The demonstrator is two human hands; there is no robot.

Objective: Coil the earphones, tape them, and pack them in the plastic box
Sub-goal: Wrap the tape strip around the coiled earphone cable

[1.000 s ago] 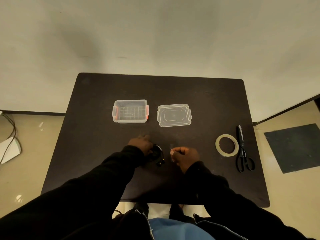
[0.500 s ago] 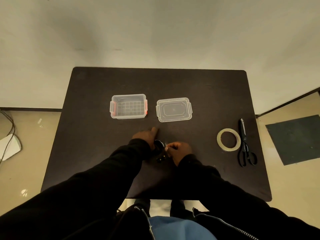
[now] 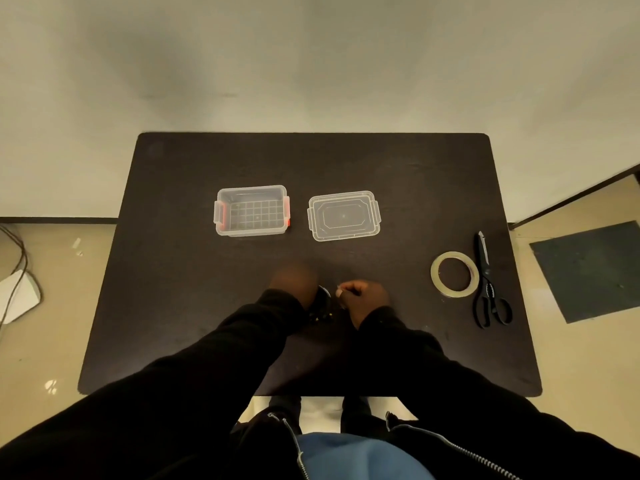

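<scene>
The black earphones (image 3: 322, 304) sit as a small coiled bundle between my two hands, just above the dark table (image 3: 180, 271). My left hand (image 3: 294, 282) is blurred and closed on the bundle from the left. My right hand (image 3: 362, 296) has its fingers curled, pinching a small clear piece of tape (image 3: 339, 292) right at the coil. The clear plastic box (image 3: 252, 210) with red latches stands open and empty at the back left. Its clear lid (image 3: 344, 215) lies flat to the right of it.
A roll of clear tape (image 3: 454, 271) lies on the right side of the table, with black scissors (image 3: 488, 285) just right of it. A white object with a cable (image 3: 17, 296) is on the floor to the left. A dark mat (image 3: 592, 268) lies on the floor at right.
My right hand has moved left with the tape piece up to the coil. My left hand's extended finger has drawn back over the bundle. The view has shifted slightly.
</scene>
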